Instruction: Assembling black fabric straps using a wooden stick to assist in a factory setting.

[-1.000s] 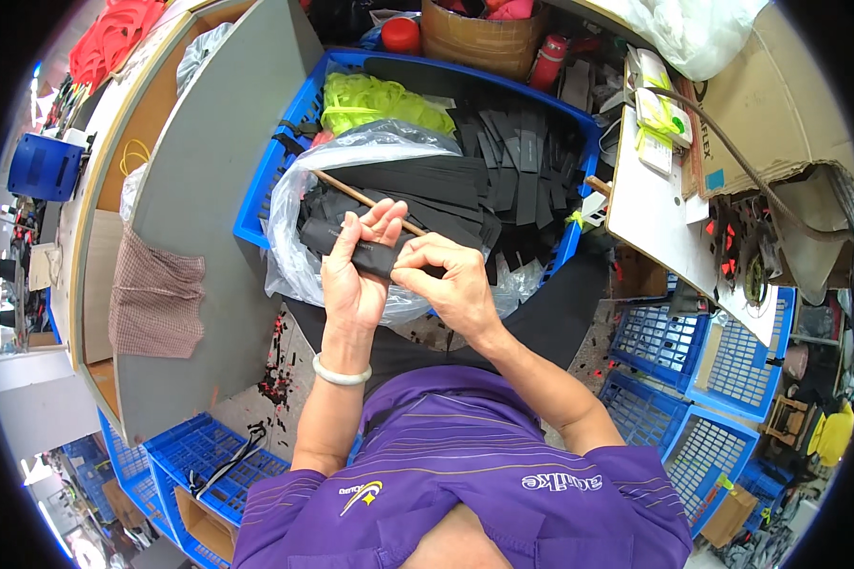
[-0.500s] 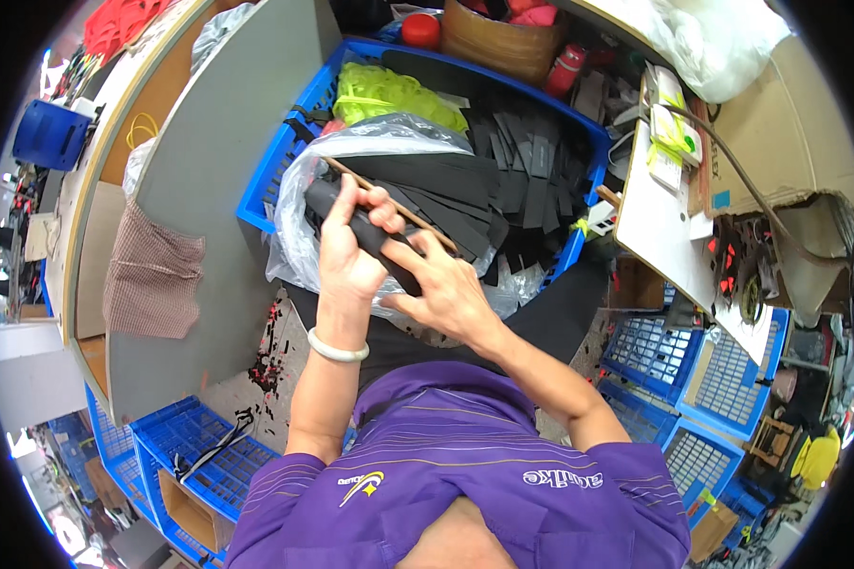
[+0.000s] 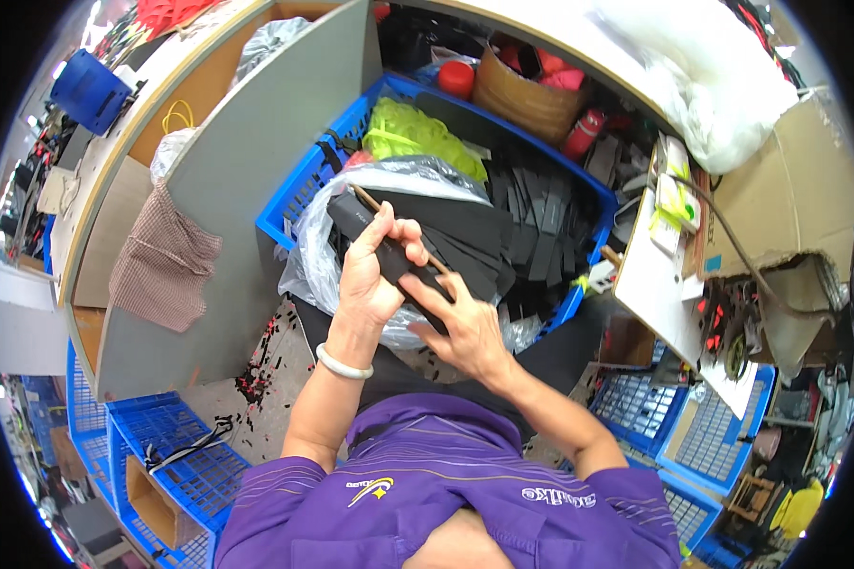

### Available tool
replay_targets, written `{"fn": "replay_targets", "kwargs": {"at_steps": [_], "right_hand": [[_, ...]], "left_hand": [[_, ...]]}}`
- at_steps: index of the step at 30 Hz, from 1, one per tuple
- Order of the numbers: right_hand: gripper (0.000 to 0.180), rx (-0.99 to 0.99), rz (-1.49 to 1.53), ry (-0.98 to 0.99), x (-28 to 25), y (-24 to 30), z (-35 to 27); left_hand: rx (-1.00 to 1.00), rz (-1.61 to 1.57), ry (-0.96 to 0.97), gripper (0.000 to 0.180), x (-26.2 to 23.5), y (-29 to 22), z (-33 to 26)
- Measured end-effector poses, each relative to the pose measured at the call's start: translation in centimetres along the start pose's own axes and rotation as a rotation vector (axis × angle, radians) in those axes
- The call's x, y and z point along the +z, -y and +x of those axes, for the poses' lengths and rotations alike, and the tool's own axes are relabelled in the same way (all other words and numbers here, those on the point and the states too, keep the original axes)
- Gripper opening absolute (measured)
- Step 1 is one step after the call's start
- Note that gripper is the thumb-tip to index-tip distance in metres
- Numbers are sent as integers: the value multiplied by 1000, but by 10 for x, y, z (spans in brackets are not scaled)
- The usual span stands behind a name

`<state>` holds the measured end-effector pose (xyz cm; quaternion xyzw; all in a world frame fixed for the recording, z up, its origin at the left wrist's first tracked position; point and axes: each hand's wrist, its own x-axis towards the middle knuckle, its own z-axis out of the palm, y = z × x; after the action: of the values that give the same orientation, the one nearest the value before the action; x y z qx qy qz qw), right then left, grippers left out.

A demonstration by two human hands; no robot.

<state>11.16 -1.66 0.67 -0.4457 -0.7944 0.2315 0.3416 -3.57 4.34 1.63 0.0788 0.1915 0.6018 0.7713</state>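
Observation:
A flat black strip [image 3: 353, 218] slants across both hands above the open plastic bag. Along its upper edge runs a thin brown stick [image 3: 364, 195]. My left hand [image 3: 372, 280], with a pale bangle on the wrist, is closed round the strip and stick, its thumb lying on top. At the lower end, my right hand [image 3: 470, 332] has its fingers bent over the strip and the stick's end; they are slightly smeared by motion. Beneath, the clear plastic bag [image 3: 306, 270] holds many flat black strips [image 3: 465, 232], fanned out and partly hidden by my hands.
The bag lies in a blue plastic crate [image 3: 277, 204] with a yellow-green bundle [image 3: 417, 133] and more dark strips. A grey panel [image 3: 256, 161] stands left. A white-topped table [image 3: 659, 275] is at right. Blue crates [image 3: 171, 436] sit low on both sides; scraps litter the floor.
The whole view has shifted, so the crate and bag sit lower and farther right. My right fingers have moved a little along the strip; both hands keep their hold.

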Motion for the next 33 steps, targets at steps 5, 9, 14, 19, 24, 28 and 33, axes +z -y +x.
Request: {"fn": "replay_targets", "kwargs": {"at_steps": [5, 9, 14, 19, 24, 28, 33], "right_hand": [[51, -29, -29, -63, 22, -27, -11], [41, -83, 76, -184, 13, -16, 0], [39, -203, 41, -267, -28, -26, -32], [32, -103, 485, -432, -83, 19, -3], [13, 110, 476, -262, -93, 41, 11], [15, -50, 400, -184, -96, 29, 8], [19, -322, 349, 21, -120, 19, 9]], "left_hand": [[-27, 228, 134, 22, 15, 38, -25], [53, 353, 211, 24, 19, 37, -30], [371, 857, 195, 19, 29, 17, -29], [528, 1359, 391, 23, 26, 24, -31], [502, 1410, 436, 30, 33, 29, -42], [-82, 1048, 461, 22, 33, 26, -51], [-824, 329, 724, 40, 23, 9, -58]]}}
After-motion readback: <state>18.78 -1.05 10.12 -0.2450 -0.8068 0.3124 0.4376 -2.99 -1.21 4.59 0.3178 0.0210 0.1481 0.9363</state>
